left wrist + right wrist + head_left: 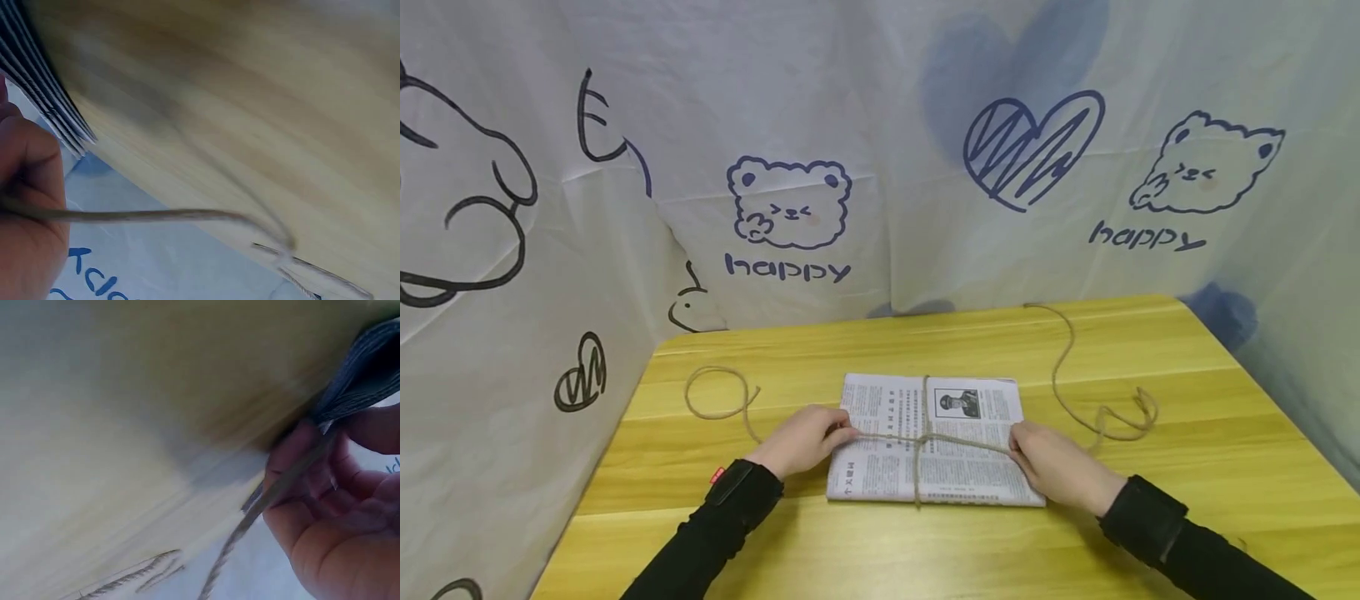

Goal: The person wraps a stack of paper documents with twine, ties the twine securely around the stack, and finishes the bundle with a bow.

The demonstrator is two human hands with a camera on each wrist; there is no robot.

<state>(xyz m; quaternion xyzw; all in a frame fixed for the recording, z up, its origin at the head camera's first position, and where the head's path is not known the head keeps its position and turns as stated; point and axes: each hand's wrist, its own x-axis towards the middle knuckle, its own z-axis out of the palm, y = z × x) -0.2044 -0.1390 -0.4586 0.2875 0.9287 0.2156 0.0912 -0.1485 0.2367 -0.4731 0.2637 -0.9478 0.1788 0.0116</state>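
Both grips (801, 440) (1060, 468) closed on twine (923, 437)

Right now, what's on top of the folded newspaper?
A string crosses the newspaper both ways, meeting near its middle. The left hand and right hand hold the string at opposite sides. They hide bits of its edges; whatever lies directly beneath the string can't be seen.

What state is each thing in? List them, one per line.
Newspaper stack: folded, flat on the wood-grain table
Brown twine: crossed over the newspaper stack, drawn out to both sides, tails loose
Left hand: pinching twine
Right hand: gripping twine
Black wristbands: worn
Fabric backdrop: hanging, creased, drawn on
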